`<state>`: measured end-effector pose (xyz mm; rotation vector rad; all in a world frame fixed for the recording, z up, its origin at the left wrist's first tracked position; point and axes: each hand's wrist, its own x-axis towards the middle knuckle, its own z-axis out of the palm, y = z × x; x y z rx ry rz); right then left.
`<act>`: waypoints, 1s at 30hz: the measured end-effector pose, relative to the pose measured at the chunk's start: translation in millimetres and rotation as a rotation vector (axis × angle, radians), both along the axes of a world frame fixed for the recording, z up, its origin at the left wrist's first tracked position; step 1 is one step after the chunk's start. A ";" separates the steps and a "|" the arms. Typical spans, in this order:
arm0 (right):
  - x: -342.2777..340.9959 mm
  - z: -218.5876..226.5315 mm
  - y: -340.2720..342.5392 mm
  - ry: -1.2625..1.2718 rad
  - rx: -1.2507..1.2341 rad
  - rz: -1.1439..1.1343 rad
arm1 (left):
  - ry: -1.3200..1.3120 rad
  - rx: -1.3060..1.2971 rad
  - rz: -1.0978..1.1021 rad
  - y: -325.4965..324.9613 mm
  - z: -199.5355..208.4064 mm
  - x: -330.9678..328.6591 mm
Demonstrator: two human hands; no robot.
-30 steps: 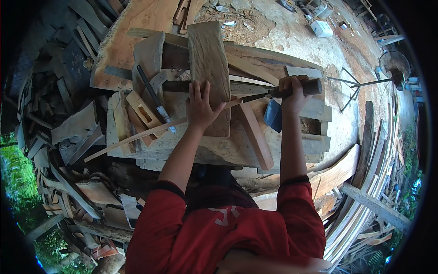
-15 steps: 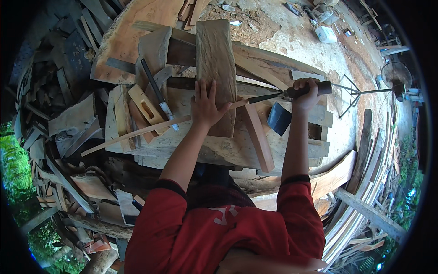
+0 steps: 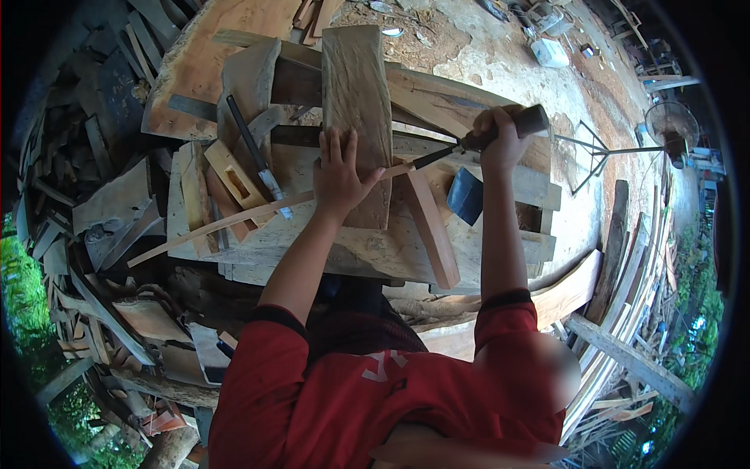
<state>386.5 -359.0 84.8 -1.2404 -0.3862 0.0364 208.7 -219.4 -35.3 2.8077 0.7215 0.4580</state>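
My left hand [image 3: 338, 172] lies with fingers stretched out on a thick, rough wooden board [image 3: 355, 78]. Its palm and thumb rest over a long thin wooden strip [image 3: 211, 228] that crosses the board at a slant. Closed around the thick dark handle of a tool [image 3: 525, 122] is my right hand [image 3: 498, 141]. The tool's narrow dark blade [image 3: 434, 156] points left and down, to the strip's right end. Whether the edge bites into the wood cannot be made out.
Under the board is a pale wooden bench top [image 3: 351, 254]. A plane-like wooden block [image 3: 234, 176], a dark rod-shaped tool [image 3: 251, 137], a dark blue sheet [image 3: 466, 195] and a wooden bar [image 3: 430, 230] lie around. Stacked lumber [image 3: 117, 211] borders the left; a standing fan [image 3: 670, 129] is at far right.
The whole view has shifted slightly. My right hand and the tool's handle have moved up and a little left, so the tool slants more steeply. My left hand stays on the strip and board.
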 end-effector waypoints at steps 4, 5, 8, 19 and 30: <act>3.1 4.9 11.3 -0.023 -0.078 0.113 | -0.001 -0.004 -0.001 -1.6 1.4 -0.4; 2.7 6.1 15.6 -0.035 -0.099 0.124 | -0.001 -0.003 -0.012 -1.2 0.9 -0.1; 1.1 10.6 23.3 -0.053 -0.193 0.132 | -0.024 0.014 -0.020 -2.7 -0.6 3.1; -24.0 15.7 9.9 -0.102 -0.154 0.146 | -0.007 0.005 -0.002 -2.4 2.6 -0.4; -15.8 -1.2 -5.9 -0.063 0.107 0.026 | -0.051 0.018 -0.010 0.3 -2.3 2.0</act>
